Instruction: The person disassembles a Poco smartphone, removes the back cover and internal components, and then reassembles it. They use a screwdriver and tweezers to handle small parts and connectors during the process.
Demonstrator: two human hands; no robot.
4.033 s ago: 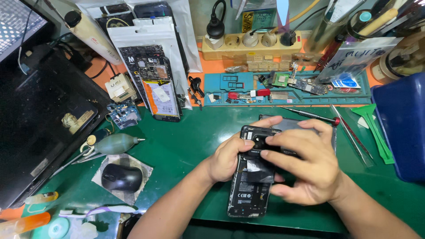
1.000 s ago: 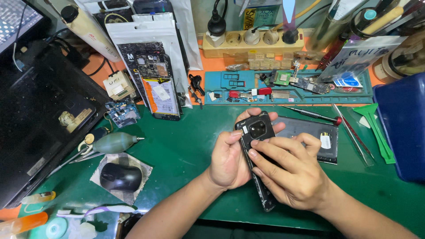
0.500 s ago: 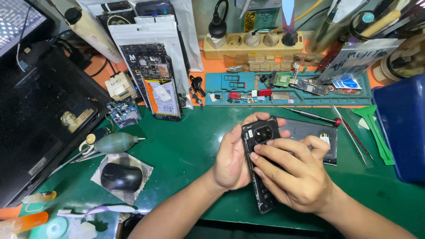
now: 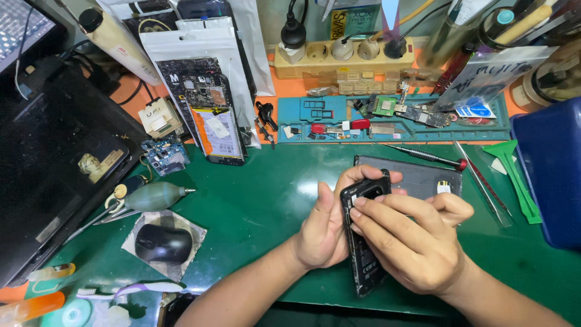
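A black opened phone body (image 4: 365, 260) stands tilted on its long edge over the green mat (image 4: 260, 200), camera end up. My left hand (image 4: 324, 227) grips it from the left, thumb up beside it. My right hand (image 4: 414, 242) wraps over it from the right, fingertips pressing near the camera end. Behind my hands a dark grey back cover (image 4: 417, 175) lies flat on the mat.
A dismantled phone (image 4: 212, 118) on white bags lies at the back left. A blue parts tray (image 4: 387, 118), a power strip (image 4: 345, 54), a red-tipped screwdriver (image 4: 426, 157), green pry tools (image 4: 514, 175), a blue bin (image 4: 551, 181), a mouse (image 4: 163, 242) and a dust blower (image 4: 154, 197) surround the mat.
The phone body went from lying face-up in my hands to standing on its edge. In the last second both hands shifted slightly on it.
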